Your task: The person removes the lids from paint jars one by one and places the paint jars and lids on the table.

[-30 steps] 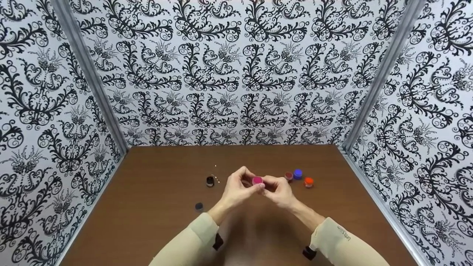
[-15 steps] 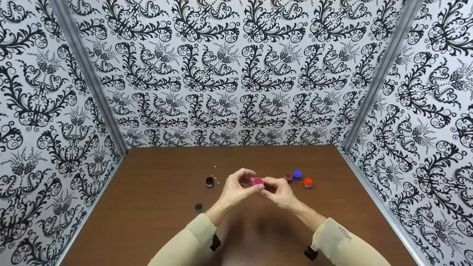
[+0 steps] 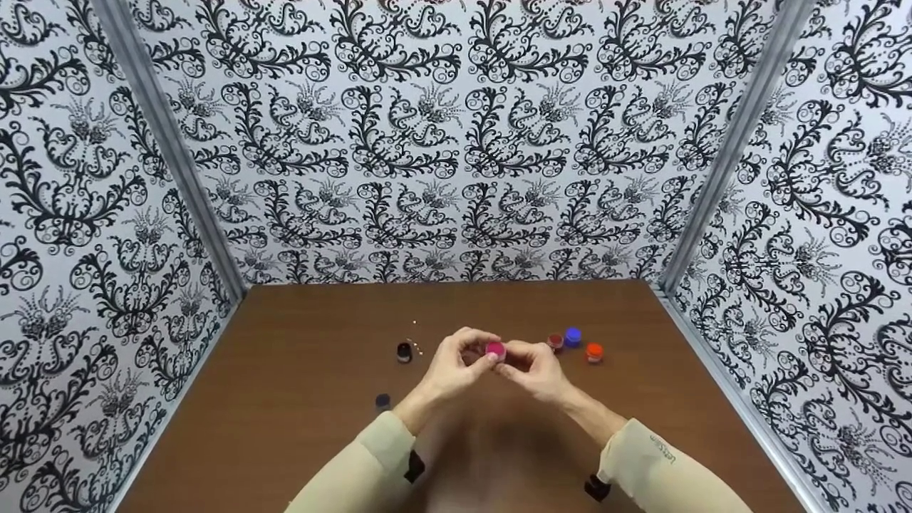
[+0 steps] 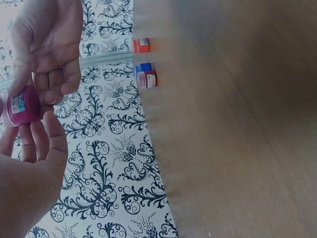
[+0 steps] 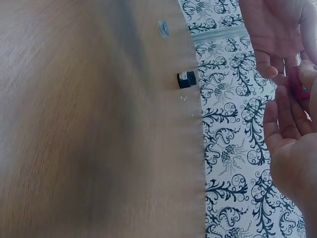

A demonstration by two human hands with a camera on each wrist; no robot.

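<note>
A small magenta paint jar (image 3: 495, 349) is held up between both hands, over the middle of the brown table. My left hand (image 3: 456, 365) grips it with the thumb in front and the fingers curled behind. From the other side, my right hand (image 3: 538, 370) pinches it with thumb and fingertips. The left wrist view shows a printed label on the magenta jar (image 4: 22, 105) and a pale, see-through end. In the right wrist view, the fingers cover most of the jar (image 5: 298, 83).
Right of the hands stand a dark red jar (image 3: 556, 343), a blue jar (image 3: 573, 337) and an orange jar (image 3: 594, 353). On the left are a black jar (image 3: 405, 352), small pale flecks (image 3: 418, 349) and a clear round lid (image 5: 163, 29). Patterned walls (image 3: 413, 142) enclose the table (image 3: 285, 370).
The left thumb and fingers have shifted slightly on the magenta jar, which has moved a little to the left. The jars on the table have stayed put.
</note>
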